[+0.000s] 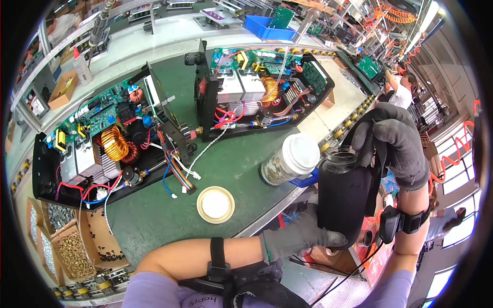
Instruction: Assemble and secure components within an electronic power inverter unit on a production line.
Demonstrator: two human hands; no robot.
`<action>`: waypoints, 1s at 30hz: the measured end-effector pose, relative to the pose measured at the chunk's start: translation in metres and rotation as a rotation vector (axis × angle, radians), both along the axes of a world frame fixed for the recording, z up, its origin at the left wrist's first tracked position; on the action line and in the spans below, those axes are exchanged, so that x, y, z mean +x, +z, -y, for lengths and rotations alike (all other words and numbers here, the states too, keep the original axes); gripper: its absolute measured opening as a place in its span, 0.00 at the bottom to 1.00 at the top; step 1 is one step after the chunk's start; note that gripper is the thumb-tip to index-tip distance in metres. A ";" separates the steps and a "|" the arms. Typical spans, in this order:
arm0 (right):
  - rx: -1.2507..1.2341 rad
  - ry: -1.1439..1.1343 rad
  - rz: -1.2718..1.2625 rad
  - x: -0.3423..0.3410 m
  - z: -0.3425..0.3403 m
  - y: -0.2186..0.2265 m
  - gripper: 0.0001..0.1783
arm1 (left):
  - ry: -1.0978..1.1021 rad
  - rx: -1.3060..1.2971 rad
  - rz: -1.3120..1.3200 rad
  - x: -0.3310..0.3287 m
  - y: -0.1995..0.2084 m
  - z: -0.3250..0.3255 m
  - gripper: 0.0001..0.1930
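Over the bench's right edge, my left hand (303, 231), in a grey glove, grips the lower part of a bottle (341, 200) in a black fabric sleeve. The bottle stands nearly upright and its clear mouth is uncovered. My right hand (403, 146), also gloved, is closed on the sleeve's black strap beside the mouth; its fingertips are partly hidden. Just left of the bottle, a jar with a white lid (290, 159) tilts at the bench edge. A round cream lid (215, 204) with a white middle lies on the green mat (246, 149).
Two open black chassis hold circuit boards, copper coils and loose wires: one at left (97, 149), one farther back (262, 92). Cardboard bins (74, 251) of small hardware sit lower left. A blue tray (269, 28) stands at the back. A co-worker (403, 90) is at far right.
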State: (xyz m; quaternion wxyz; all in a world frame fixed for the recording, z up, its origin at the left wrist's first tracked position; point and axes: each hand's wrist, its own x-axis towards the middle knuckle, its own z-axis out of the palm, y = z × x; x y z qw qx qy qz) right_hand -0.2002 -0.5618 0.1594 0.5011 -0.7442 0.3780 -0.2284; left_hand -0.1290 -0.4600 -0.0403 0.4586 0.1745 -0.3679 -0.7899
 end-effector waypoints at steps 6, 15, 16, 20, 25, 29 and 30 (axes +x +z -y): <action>0.088 0.072 -0.049 0.009 0.012 -0.004 0.10 | 0.055 0.067 -0.334 -0.022 -0.022 -0.002 0.55; 0.077 0.065 -0.154 0.021 0.020 -0.010 0.11 | 0.070 0.007 -0.287 -0.026 -0.016 -0.001 0.52; 0.066 0.066 -0.187 0.022 0.020 -0.010 0.12 | 0.053 -0.008 -0.295 -0.028 -0.019 0.001 0.51; 0.061 0.069 -0.196 0.021 0.021 -0.010 0.13 | 0.043 0.009 -0.364 -0.036 -0.024 -0.003 0.49; 0.087 0.051 -0.184 0.025 0.017 -0.011 0.12 | 0.017 0.001 -0.287 -0.039 -0.030 -0.003 0.49; 0.092 0.060 -0.202 0.024 0.018 -0.011 0.12 | 0.056 -0.029 -0.376 -0.037 -0.012 -0.007 0.51; 0.091 0.066 -0.217 0.024 0.018 -0.010 0.12 | 0.057 -0.029 -0.376 -0.038 -0.012 -0.007 0.51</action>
